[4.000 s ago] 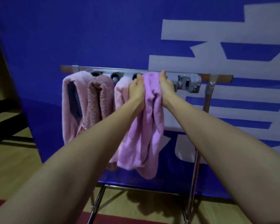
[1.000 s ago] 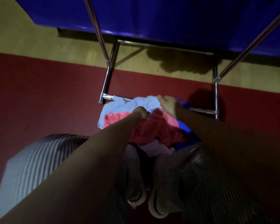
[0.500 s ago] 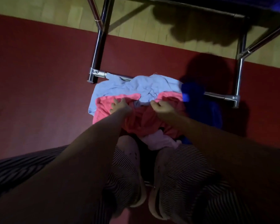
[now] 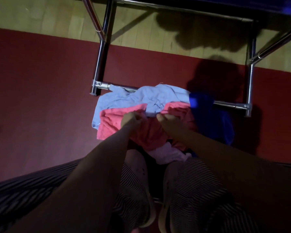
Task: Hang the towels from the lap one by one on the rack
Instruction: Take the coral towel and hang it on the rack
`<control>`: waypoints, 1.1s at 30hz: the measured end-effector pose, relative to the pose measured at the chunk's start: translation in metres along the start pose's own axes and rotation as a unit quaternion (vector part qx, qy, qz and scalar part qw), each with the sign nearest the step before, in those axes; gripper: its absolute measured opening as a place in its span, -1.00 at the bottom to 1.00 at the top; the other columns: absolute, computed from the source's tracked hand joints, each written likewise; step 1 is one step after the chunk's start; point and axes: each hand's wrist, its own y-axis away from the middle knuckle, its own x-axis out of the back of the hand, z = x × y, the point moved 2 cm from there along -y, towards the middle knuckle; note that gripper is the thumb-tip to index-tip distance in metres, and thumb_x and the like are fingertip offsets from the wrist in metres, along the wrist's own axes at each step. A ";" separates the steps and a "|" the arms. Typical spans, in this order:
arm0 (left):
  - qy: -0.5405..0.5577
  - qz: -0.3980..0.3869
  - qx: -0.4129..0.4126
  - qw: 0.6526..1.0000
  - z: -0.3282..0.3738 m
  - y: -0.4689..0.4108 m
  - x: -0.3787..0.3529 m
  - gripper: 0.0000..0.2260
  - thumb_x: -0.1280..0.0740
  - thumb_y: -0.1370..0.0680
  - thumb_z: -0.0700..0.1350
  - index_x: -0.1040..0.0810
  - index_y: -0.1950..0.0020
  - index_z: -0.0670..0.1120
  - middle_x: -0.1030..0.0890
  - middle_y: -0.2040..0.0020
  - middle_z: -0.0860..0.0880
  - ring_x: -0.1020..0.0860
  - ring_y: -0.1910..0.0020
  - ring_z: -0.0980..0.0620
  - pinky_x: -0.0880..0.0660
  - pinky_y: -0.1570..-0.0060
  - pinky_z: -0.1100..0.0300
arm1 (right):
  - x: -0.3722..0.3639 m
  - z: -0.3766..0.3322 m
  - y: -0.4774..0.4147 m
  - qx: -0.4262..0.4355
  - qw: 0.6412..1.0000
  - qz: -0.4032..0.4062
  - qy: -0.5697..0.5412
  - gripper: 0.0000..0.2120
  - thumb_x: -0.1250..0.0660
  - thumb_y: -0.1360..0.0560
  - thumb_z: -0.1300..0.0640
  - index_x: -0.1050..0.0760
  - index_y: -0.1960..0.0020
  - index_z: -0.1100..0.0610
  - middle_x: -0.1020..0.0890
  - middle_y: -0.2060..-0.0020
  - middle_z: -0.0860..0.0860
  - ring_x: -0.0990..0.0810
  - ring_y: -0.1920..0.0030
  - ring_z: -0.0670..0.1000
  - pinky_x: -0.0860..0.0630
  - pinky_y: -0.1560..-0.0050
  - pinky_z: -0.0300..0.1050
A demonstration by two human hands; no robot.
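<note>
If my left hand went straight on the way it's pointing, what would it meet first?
Most likely the light blue towel, lying just beyond the coral towel your left hand grips; the rack's bottom bar is farther on. Depth is unclear.

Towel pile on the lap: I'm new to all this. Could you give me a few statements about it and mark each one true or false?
1. Both the left hand and the right hand grip the pink towel. True.
2. The light blue towel lies nearer the person than the pink one. False: it lies beyond it, toward the bottom bar of the rack.
3. A dark blue towel lies at the right of the pile. True.
4. The rack's near bar is over bare wooden floor. False: it is over the red mat.
5. The person's trousers are plain. False: they are striped.
</note>
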 end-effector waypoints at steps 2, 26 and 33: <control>0.110 -0.032 -0.035 0.993 0.016 0.008 0.011 -0.79 -0.43 -0.31 0.08 -0.69 0.25 -0.05 -0.68 0.28 -0.01 -0.62 0.24 0.06 -0.43 0.24 0.24 | 0.003 0.000 0.009 -0.003 1.000 0.004 -0.009 -0.76 -0.03 -0.62 -0.06 -0.34 0.06 0.08 -0.45 0.16 0.11 -0.39 0.10 0.07 -0.33 0.18 -0.16; 0.147 -0.183 -0.278 0.932 0.172 0.223 0.168 -0.93 -0.41 -0.44 -0.33 -0.63 0.23 -0.19 -0.62 0.36 0.13 -0.53 0.28 0.17 -0.46 0.12 0.30 | 0.058 -0.055 0.175 0.168 0.932 0.023 -0.319 -0.87 -0.25 -0.55 0.15 -0.56 0.12 0.07 -0.61 0.52 -0.14 -0.55 0.46 -0.18 -0.44 0.50 -0.38; 0.216 0.001 -0.305 0.928 0.197 0.245 0.201 -0.87 -0.29 -0.55 -0.22 -0.43 -0.09 -0.11 -0.38 0.18 0.01 -0.35 0.25 0.20 -0.33 0.21 0.46 | 0.079 -0.069 0.212 0.251 0.865 -0.019 -0.435 -0.82 -0.15 -0.60 0.14 -0.51 -0.04 0.17 -0.70 0.35 -0.02 -0.67 0.31 -0.13 -0.58 0.14 -0.25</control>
